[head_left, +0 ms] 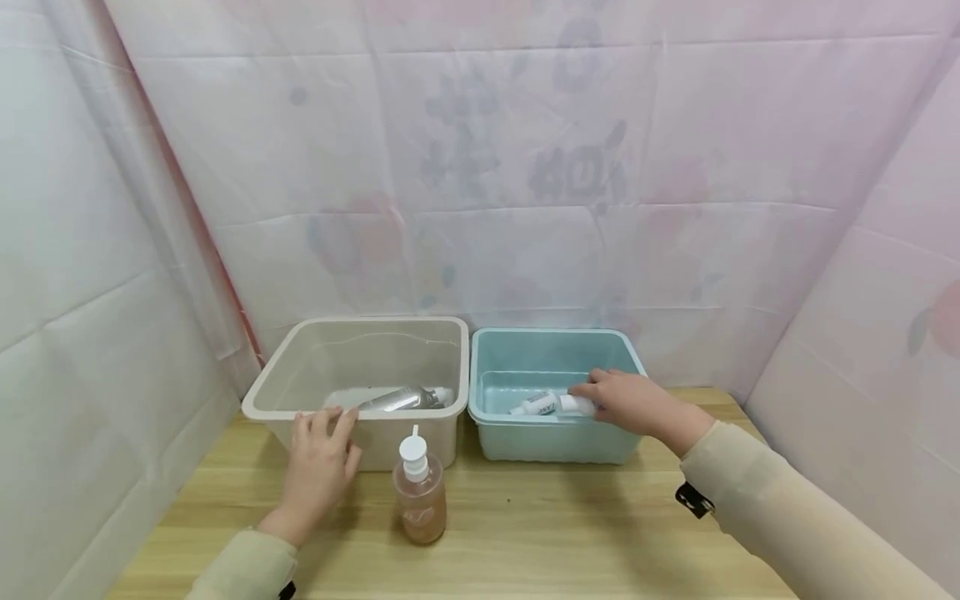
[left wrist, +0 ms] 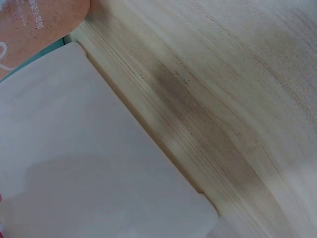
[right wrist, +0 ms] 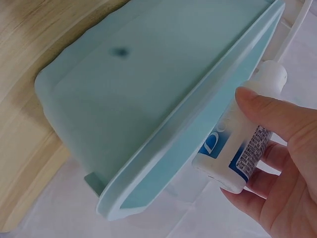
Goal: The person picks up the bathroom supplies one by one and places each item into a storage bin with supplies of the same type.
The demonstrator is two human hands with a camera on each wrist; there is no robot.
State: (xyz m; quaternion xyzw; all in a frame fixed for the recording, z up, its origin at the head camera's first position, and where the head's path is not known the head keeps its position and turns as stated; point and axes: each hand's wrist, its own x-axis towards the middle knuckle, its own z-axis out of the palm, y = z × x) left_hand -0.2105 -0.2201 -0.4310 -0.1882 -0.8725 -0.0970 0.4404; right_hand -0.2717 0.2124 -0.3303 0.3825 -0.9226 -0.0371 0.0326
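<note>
We see the left hand point(head_left: 318, 462) spread at the rim of the beige bin point(head_left: 375, 435), seemingly steadying it, a pump bottle point(head_left: 422, 504) nearer the surface's point(head_left: 540, 533) front edge, and the right hand point(head_left: 637, 404) pinching a white bottle point(right wrist: 235, 131) over the blue bin point(head_left: 555, 443), presumably for control.

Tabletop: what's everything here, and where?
Wood-grain table: one, tan, beneath
Large rectangular plastic bin: one, beige, left
Smaller plastic bin: one, blue, right
Clear pump bottle: one, peach, front
Lying bottle: one, silvery, in large bin
Loose bottle: one, white, in smaller bin
Held bottle: one, white, in right hand
Patterned sheeting: three sides, pinkish, around
Sleeves: two, beige, arms
Wrist pieces: two, black, sleeves
Left hand: one, large bin's rim
Right hand: one, smaller bin
</note>
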